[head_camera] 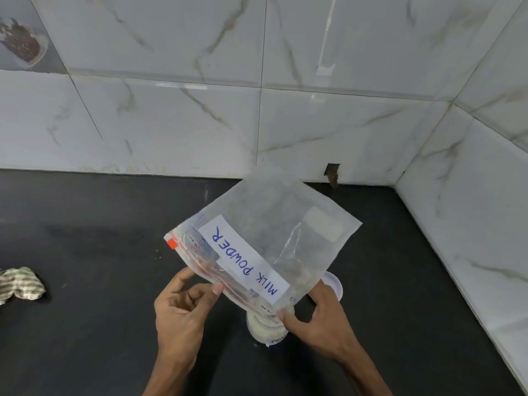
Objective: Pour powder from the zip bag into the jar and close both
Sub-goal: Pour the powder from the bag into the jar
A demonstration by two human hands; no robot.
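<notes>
White marble-look tiles (343, 124) back the black tabletop (85, 324), where a clear plastic zip bag labelled MILK POWDER (271, 230) tilts mouth-down over a small clear jar (265, 330). Left hand (183, 312) and right hand (323, 318) each pinch the zip edge, likely aiming it; a white round lid (334, 284) lies beside.

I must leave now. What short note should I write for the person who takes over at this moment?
Left hand: pinches the zip edge of the bag.
Right hand: pinches the bag's lower corner.
The bag is held mouth down over the open jar, which has white powder inside. The lid lies on the counter beside the jar.
Done: bag looks almost empty.
Left: zip the bag, put the lid on.
</notes>
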